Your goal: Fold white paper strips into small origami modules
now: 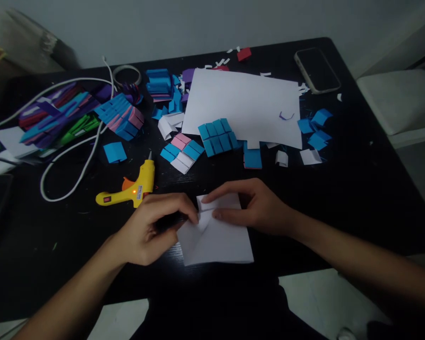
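Folded white paper [230,241] lies on the black table near its front edge, with a small raised flap or folded piece at its upper left. My left hand [156,231] is closed at the paper's left side, its fingers curled and pinching by the flap. Across from it, my right hand [257,208] rests on the upper part of the paper, index finger and thumb stretched out and apart, pressing on either side of a fold. My fingers hide part of the flap. Beyond my left hand lies a yellow glue gun [145,182] with its orange light lit.
Behind the hands are blue folded paper blocks [217,137], a mixed-colour block [182,153] and a large white sheet [244,104]. A white cable [88,165] loops at left beside coloured paper strips [56,111]. A phone [317,71] lies at the back right.
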Demonstrator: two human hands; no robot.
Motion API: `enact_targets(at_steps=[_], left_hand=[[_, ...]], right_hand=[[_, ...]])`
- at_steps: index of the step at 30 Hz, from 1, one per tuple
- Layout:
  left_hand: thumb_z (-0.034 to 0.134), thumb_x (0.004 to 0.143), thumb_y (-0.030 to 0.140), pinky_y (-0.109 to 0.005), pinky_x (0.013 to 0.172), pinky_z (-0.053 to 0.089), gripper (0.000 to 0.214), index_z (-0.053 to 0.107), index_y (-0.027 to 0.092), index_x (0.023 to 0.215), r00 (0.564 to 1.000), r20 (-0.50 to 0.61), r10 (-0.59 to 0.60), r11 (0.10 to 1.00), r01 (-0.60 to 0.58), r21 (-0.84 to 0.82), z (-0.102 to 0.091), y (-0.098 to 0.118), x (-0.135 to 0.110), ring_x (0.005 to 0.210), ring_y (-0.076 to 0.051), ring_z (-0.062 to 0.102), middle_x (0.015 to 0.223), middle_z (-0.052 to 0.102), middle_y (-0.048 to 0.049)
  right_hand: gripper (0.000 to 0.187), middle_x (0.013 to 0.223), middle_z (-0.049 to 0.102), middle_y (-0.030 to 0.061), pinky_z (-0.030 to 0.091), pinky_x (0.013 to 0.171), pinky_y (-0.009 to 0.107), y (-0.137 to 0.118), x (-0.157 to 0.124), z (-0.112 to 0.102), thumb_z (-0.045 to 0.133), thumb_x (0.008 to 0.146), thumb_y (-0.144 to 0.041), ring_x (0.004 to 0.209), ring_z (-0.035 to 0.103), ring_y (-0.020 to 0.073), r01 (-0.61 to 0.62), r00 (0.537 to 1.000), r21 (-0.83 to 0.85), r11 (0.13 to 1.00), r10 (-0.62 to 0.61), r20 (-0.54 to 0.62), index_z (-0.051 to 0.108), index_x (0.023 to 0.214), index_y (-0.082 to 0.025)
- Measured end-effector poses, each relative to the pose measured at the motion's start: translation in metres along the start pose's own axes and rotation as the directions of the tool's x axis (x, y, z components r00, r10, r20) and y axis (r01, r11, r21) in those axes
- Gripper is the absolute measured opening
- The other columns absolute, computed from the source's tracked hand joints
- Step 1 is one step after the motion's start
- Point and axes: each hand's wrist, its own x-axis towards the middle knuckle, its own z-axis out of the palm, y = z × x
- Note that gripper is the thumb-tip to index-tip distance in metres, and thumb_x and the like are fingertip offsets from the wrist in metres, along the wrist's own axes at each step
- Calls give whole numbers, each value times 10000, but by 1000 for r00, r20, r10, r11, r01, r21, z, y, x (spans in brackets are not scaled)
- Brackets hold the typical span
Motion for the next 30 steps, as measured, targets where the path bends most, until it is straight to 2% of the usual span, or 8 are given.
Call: enact_targets(at_steps=[3,10,19,30], left_hand=[[611,871,121,-276,644,551,115,679,188,933,1000,-19,8,1000,-9,-14,3,-3,1,742,-177,697,847,720,-59],[606,844,106,-249,621,543,117,672,183,901,997,-68,21,1000,-22,-15,7,-3,2,703,-155,694,810,713,-39],[598,819,92,-238,581,522,113,664,177,854,996,-92,22,1000,-22,3,7,1,4,644,-146,676,736,697,-25],[610,814,62,-294,654,590,256,686,167,1036,990,-88,114,989,-104,108,11,-1,0,790,-191,712,893,733,-86]], right_hand=[[190,984,782,25,526,671,247,-1,0,1,787,858,-284,831,701,153,6,999,-54,999,-3,54,803,1041,-237],[234,939,778,19,501,624,229,-2,1,3,846,802,-354,783,689,143,-16,999,-71,997,19,34,805,1001,-237],[230,974,800,13,558,709,267,-2,0,3,843,811,-336,845,734,160,18,999,-73,997,-15,46,808,1023,-252],[204,1038,805,17,585,765,291,-2,-1,4,821,832,-296,913,758,177,48,999,-93,994,-46,20,796,1031,-262]])
